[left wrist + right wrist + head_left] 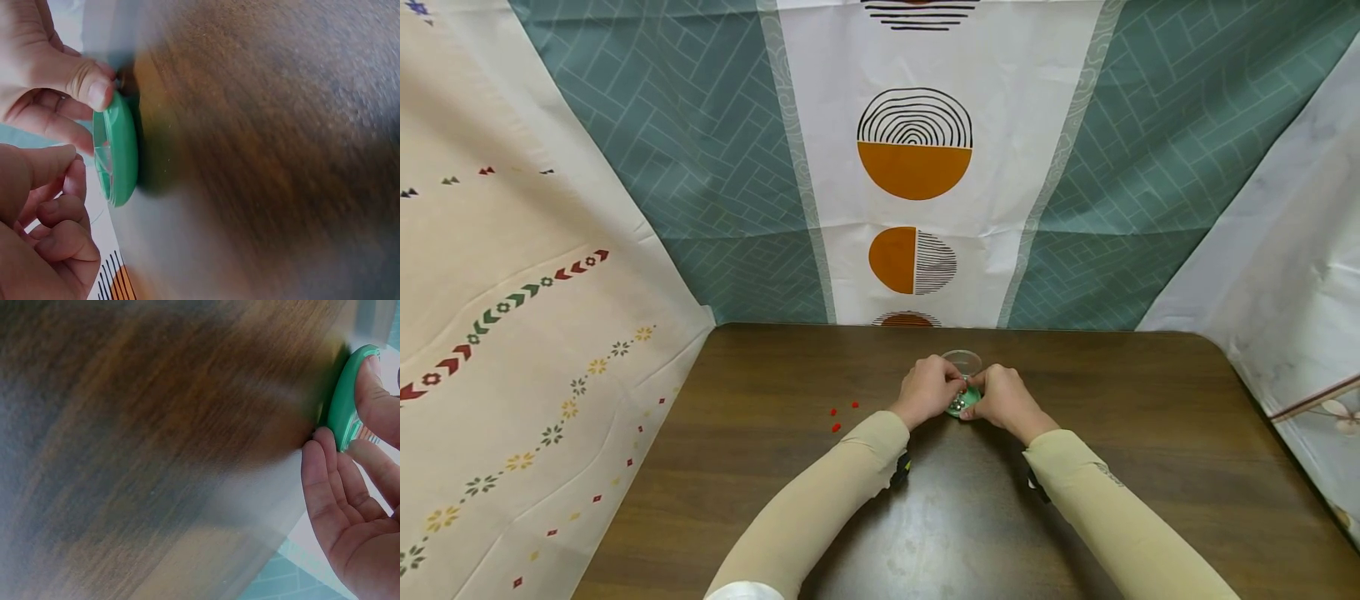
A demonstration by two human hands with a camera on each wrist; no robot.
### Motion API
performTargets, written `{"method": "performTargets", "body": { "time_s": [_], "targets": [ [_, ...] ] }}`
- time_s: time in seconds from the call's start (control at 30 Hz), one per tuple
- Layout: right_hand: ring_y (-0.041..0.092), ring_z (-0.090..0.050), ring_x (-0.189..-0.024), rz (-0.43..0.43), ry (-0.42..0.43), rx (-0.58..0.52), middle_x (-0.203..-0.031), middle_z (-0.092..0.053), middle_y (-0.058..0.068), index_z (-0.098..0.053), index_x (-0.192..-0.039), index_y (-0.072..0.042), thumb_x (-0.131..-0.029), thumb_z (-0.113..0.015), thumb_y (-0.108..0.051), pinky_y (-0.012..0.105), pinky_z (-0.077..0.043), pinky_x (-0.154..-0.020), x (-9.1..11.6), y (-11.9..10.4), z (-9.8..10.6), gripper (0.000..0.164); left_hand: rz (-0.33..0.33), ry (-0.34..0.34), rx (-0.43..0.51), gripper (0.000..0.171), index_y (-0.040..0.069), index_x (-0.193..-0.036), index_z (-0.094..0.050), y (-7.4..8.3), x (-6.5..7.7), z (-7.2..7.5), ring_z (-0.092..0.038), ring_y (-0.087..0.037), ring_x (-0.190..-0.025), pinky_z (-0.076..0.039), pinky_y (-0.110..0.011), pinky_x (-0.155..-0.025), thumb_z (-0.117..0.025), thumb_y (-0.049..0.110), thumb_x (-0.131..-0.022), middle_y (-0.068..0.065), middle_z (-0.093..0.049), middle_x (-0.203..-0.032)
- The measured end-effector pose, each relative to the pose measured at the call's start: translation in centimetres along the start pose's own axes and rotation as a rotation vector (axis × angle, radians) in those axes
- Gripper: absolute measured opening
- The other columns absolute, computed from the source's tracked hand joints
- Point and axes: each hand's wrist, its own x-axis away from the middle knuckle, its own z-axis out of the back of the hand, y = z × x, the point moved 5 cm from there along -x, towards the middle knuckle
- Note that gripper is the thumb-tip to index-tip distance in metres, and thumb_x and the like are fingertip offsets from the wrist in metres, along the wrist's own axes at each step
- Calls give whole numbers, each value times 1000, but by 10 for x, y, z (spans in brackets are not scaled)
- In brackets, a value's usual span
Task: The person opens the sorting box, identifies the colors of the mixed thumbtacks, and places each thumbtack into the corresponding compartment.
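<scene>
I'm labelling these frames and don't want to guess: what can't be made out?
Left hand: left wrist view; its own fingers hide whether it pinches anything.
Green case: head view; right hand hides part.
Silvery pieces in it: head view; too small to identify.
Red bits: head view; too small to tell their shape.
Right sleeve: head view; bottom edge cuts it off.

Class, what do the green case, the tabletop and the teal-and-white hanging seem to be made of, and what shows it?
Green case: probably moulded plastic, smooth and faintly shiny; even colour, rounded edge.
Tabletop: wood or wood-look laminate, somewhat glossy; brown grain and a bright reflection show, though the look cannot settle which.
Teal-and-white hanging: likely printed fabric, mostly matte; creases and soft folds show.
</scene>
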Motion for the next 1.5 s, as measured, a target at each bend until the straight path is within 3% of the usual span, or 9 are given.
{"method": "performTargets", "body": {
  "time_s": [0.17, 0.37, 0.57, 0.87, 1.07, 1.23, 1.5],
  "targets": [
    [22, -61, -95, -15, -12, -7, -107, -69, 9, -68, -110, -4, -56, -88, -31, 38, -50, -81, 0, 0, 0, 63, -1, 2, 39, 14, 23, -85, -75, -2, 2, 9, -57, -4, -65, -43, -24, -49, -62, 28, -86, 14, -67, -78],
    [25, -59, -107, -33, -26, -14, -113, -67, 11, -66, -113, -3, -58, -88, -29, 41, -48, -88, 1, -1, 2, 65, -11, 44, 72, 14, 21, -86, -75, -6, 3, 34, -57, -6, -70, -43, -25, -53, -63, 28, -86, 11, -69, -83],
    [29, -58, -110, -34, -17, -11, -112, -67, 13, -67, -110, -3, -55, -88, -31, 45, -46, -92, 1, 0, 1, 65, 13, 97, 102, 13, 22, -86, -73, -19, 7, 65, -58, -8, -69, -44, -25, -55, -63, 30, -87, 11, -69, -85],
    [32, -57, -110, -17, -3, 12, -111, -68, 12, -68, -110, -4, -55, -88, -31, 46, -45, -91, 1, 3, 2, 65, 82, 187, 88, 12, 24, -89, -73, -51, 24, 105, -61, -8, -70, -47, -27, -58, -62, 31, -87, 11, -69, -87],
    [33, -56, -114, 2, -12, 11, -114, -66, 12, -67, -111, -2, -57, -88, -30, 47, -44, -94, 1, 3, 1, 65, 136, 216, 64, 12, 25, -87, -73, -77, 35, 116, -62, -8, -74, -47, -28, -59, -63, 31, -86, 11, -70, -86],
    [32, -56, -113, 1, -9, 9, -113, -67, 12, -67, -111, -2, -57, -88, -30, 47, -44, -94, 1, 2, -1, 65, 170, 217, 9, 13, 24, -88, -74, -97, 43, 123, -62, -10, -70, -45, -28, -52, -63, 31, -86, 8, -71, -89],
    [33, -56, -112, -4, -14, 9, -113, -66, 14, -67, -112, -3, -57, -88, -30, 47, -44, -94, 1, -1, -1, 65, 191, 132, -109, 7, 23, -84, -74, -127, 58, 121, -63, -11, -74, -47, -29, -57, -68, 26, -83, 8, -71, -87]
  ]
}}
